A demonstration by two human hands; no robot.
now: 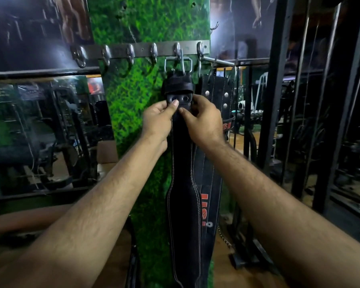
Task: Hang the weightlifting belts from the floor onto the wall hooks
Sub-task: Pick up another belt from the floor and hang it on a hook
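Head view: black weightlifting belt [183, 204] hangs by its buckle [178, 64] from the hook rail [141, 51], 12 o'clock. Left hand [159, 119] and right hand [204, 119] each pinch its upper strap.

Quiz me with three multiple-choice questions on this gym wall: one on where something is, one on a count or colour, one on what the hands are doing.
1. Which hook holds the belt in the hands?
A. leftmost
B. second from the right
C. none

2. How many hooks are on the rail?
A. three
B. six
C. nine

3. What are the hands doing?
A. both grip the belt
B. only one grips it
C. both hang free

Answers:
1 B: the buckle of the black belt hangs on the second hook from the right.
2 B: the rail shows six.
3 A: the left hand and the right hand pinch it below the buckle.
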